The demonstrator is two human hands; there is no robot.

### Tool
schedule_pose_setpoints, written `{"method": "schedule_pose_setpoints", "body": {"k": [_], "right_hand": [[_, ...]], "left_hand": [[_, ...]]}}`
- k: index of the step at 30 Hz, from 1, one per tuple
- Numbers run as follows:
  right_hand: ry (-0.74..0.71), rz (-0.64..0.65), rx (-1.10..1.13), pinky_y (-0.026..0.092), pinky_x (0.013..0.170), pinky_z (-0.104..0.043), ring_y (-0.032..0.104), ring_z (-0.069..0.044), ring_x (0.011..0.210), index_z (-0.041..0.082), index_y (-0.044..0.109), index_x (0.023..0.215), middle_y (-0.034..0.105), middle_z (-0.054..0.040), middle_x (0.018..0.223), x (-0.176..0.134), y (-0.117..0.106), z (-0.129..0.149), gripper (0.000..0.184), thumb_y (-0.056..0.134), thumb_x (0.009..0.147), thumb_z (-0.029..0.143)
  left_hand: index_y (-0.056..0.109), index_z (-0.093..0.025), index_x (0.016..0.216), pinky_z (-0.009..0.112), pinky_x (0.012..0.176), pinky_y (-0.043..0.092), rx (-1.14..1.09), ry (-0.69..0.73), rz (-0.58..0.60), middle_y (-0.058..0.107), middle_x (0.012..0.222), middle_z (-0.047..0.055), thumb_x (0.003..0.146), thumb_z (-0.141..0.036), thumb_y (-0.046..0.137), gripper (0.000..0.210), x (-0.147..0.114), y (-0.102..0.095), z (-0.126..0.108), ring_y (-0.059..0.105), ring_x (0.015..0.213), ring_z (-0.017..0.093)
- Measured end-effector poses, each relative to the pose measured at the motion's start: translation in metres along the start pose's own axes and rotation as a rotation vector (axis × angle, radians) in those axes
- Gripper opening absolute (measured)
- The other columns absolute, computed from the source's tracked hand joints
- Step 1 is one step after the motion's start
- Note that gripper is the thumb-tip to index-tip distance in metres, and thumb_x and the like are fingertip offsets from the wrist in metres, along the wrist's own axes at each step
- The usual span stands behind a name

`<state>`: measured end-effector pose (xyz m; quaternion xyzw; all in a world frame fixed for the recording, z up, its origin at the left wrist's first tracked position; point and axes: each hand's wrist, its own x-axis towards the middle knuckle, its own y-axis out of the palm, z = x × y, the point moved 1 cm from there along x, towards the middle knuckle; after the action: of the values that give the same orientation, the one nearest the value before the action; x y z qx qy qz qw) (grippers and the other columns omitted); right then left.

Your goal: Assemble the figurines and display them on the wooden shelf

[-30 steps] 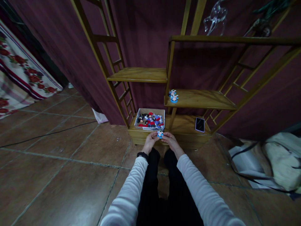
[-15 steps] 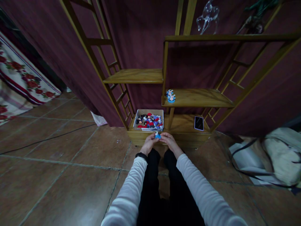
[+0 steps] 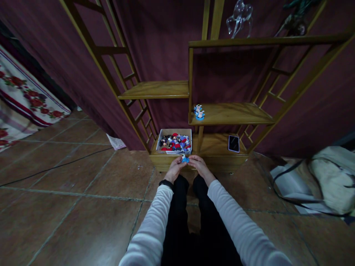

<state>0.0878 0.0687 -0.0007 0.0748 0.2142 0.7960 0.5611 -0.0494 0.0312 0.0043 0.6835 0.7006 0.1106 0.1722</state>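
A small blue and white figurine (image 3: 185,159) is held in front of the low cabinet, between my two hands. My left hand (image 3: 175,168) pinches it from the left side, and my right hand (image 3: 199,163) has its fingertips closed on the right of its blue base. Just beyond them, a shallow cardboard box (image 3: 160,145) holds a jumble of red, black, white and purple figurines (image 3: 177,141). Two similar figurines with blue bases (image 3: 199,113) stand at the left end of the middle shelf.
The wooden shelf unit (image 3: 235,117) has stepped boards and lattice sides. A phone (image 3: 233,143) lies on its lowest board. Higher up stands a clear horse figure (image 3: 240,18). A pale bag (image 3: 335,177) with a dark strap rests on the floor at right; a cable (image 3: 61,165) crosses the tiles at left.
My hands still hold the figurine in nearly the same place. The figurine looks slightly turned or tilted. The view has shifted a little, moving the shelves left in the picture.
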Motion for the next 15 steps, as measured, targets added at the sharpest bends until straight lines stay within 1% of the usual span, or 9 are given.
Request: {"method": "schedule_pose_setpoints", "body": {"k": [5,9,12,15], "right_hand": [[0.011,0.051,0.005,0.046,0.087,-0.036,0.062,-0.019,0.087,0.019,0.066,0.081,0.068,-0.0041,0.089,0.001,-0.001,-0.002,0.03,0.074,0.056,0.034],[0.03,0.093,0.014,0.045,0.088,-0.037,0.062,-0.02,0.089,0.019,0.067,0.083,0.069,-0.0051,0.092,0.002,-0.001,-0.002,0.032,0.074,0.056,0.034],[0.047,0.1,0.022,0.045,0.088,-0.036,0.062,-0.02,0.09,0.019,0.068,0.084,0.069,-0.0052,0.093,0.001,0.001,-0.001,0.031,0.073,0.057,0.034],[0.06,0.085,-0.003,0.046,0.086,-0.035,0.062,-0.019,0.09,0.02,0.068,0.084,0.069,-0.0045,0.092,0.001,0.001,-0.002,0.031,0.073,0.057,0.033]], "left_hand": [[0.062,-0.014,0.095,0.029,0.082,0.042,0.052,0.074,-0.119,0.065,0.086,0.004,0.053,-0.023,0.078,0.045,0.005,0.001,0.005,0.058,0.081,0.014],[0.062,-0.014,0.092,0.028,0.079,0.042,0.157,0.134,-0.197,0.065,0.085,0.003,0.051,-0.022,0.078,0.045,0.008,0.002,0.008,0.057,0.078,0.014],[0.062,-0.014,0.09,0.027,0.076,0.043,0.217,0.161,-0.28,0.064,0.079,0.002,0.049,-0.022,0.079,0.044,0.009,0.003,0.01,0.057,0.075,0.014],[0.062,-0.014,0.091,0.029,0.075,0.043,0.256,0.171,-0.331,0.064,0.077,0.002,0.049,-0.022,0.079,0.046,0.01,0.003,0.011,0.058,0.076,0.016]]}}
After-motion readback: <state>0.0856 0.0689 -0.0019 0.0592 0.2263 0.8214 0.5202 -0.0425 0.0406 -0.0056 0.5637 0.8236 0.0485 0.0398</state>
